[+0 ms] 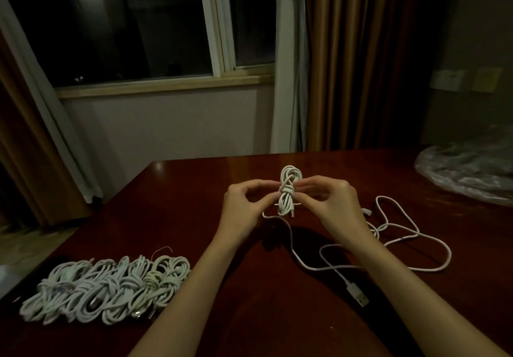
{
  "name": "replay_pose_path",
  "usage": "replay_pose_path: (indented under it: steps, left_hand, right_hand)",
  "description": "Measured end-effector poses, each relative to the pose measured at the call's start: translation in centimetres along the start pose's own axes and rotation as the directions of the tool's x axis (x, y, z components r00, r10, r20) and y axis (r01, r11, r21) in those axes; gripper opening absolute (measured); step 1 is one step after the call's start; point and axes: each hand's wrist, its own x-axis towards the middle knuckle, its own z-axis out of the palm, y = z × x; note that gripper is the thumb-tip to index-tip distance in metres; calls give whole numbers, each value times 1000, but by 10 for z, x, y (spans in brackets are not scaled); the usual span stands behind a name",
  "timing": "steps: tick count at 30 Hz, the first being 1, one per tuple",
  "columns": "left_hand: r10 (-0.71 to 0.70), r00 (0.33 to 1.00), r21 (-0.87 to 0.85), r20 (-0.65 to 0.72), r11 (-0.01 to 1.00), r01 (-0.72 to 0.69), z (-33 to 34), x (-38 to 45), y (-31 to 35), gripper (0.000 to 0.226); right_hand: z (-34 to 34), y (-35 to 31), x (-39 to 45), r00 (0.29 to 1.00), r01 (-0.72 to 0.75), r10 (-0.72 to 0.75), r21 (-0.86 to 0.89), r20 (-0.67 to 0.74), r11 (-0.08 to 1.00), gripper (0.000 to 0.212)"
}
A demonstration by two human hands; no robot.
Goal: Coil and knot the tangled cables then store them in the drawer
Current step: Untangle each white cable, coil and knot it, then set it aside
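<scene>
Pinching 1 knotted cable (288,190), 2 hands (244,204)

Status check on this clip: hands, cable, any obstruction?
Left hand and right hand pinch knotted coil above table. Loose cable uncoiled. Nothing in the way.

Count: one knotted white cable bundle (288,190), pinched between my two hands, left hand (244,204) and right hand (337,204). One pile of coiled bundles (108,290) at my left on the table (194,190); roughly five or six in it, edges overlap, exact number unclear. Loose cables (388,234) at my right: at least one, possibly two, tangled together. One USB plug (358,295) visible. One plastic bag (466,170).
</scene>
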Motion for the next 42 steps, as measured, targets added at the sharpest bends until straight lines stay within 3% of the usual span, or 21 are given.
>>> replay_pose_path:
  steps: [7,14,21,25,33,38,42]
  left_hand:
    - [-32,997,92,74,995,26,-25,-14,10,17]
    - [-52,964,297,261,954,-29,-74,-30,44,15]
    - [-241,891,470,384,882,35,-113,-64,53,14]
    - [-350,866,611,357,789,66,-112,-84,46,13]
    - [-303,927,776,223,631,20,-113,-85,33,6]
    - [-420,875,837,239,546,34,-114,-64,32,7]
    - [-372,892,858,256,512,-33,-91,-44,42,8]
  right_hand:
    - [7,-18,-12,997,66,-63,-81,45,994,18]
    - [15,-55,-34,988,105,-87,-146,126,984,16]
    - [47,-80,-69,955,90,-21,-222,296,971,20]
    - [65,-81,-85,918,52,61,-272,391,961,22]
    - [90,-82,-80,897,21,127,-327,424,945,21]
    - [91,-79,-70,855,49,128,-324,502,945,22]
    - [63,-75,-54,846,76,108,-318,522,945,28]
